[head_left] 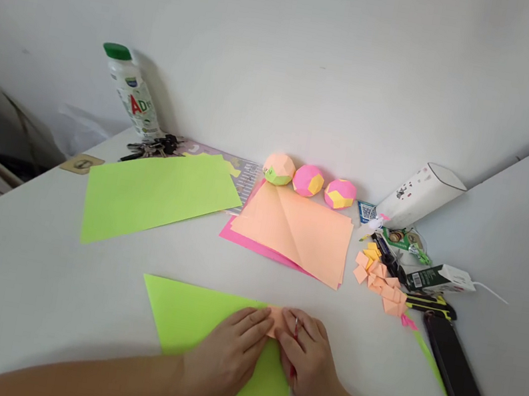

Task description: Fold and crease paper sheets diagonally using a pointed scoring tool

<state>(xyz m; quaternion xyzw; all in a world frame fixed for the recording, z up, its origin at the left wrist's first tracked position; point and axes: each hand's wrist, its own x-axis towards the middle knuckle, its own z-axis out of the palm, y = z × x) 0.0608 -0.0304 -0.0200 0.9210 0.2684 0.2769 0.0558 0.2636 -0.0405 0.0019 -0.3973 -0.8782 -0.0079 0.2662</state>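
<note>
Bright green paper (189,314) lies at the near edge of the table under both hands. On its far edge rests a small peach paper piece (275,325). From the left, my left hand (231,354) lies fairly flat on the green sheet, its fingertips pressing the piece's left side. My right hand (308,361) is closed around a thin red pen (292,370), while its fingertips press the right side of the same piece. Part of the peach piece is hidden beneath my fingers.
Another green sheet (157,200) lies at left, with peach sheets (304,232) over pink ones in the middle. Behind stand several paper balls (308,180). A white bottle (132,95) stands back left. Folded peach pieces (378,276), a utility knife (432,305) and a black phone-like slab (456,369) lie right.
</note>
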